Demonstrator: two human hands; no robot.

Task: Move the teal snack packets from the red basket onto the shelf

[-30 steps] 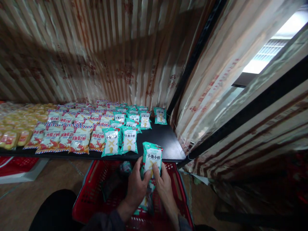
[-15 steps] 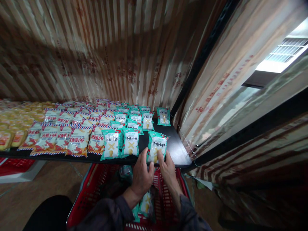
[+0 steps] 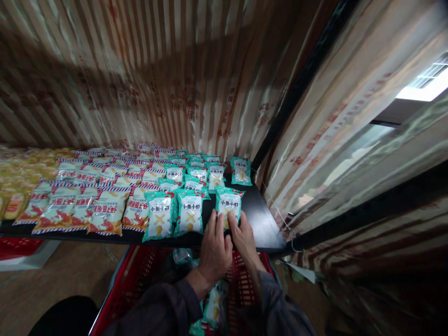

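A green-and-white snack bag (image 3: 228, 198) leans upright near the front edge of the black shelf (image 3: 268, 226), between my two hands. My right hand (image 3: 245, 240) grips its lower right side, thumb on the front and fingers at the edge. At the lower left corner, my left hand (image 3: 214, 249) has its fingers stretched out against the bag. Left of it stand matching green bags (image 3: 190, 212) in rows, and one more green bag (image 3: 241, 171) sits behind at the shelf's right end.
Under the shelf front is a red basket (image 3: 121, 284) with several green bags (image 3: 215, 303) inside. Orange-and-white snack bags (image 3: 108, 210) and yellow packs (image 3: 16, 203) fill the shelf leftward. Striped sheeting (image 3: 157, 70) hangs behind; a dark post (image 3: 297, 95) and a wire (image 3: 276, 210) border the right end.
The bag between my hands has moved slightly back on the shelf. My left hand has come closer to my right, and the view has shifted a little.
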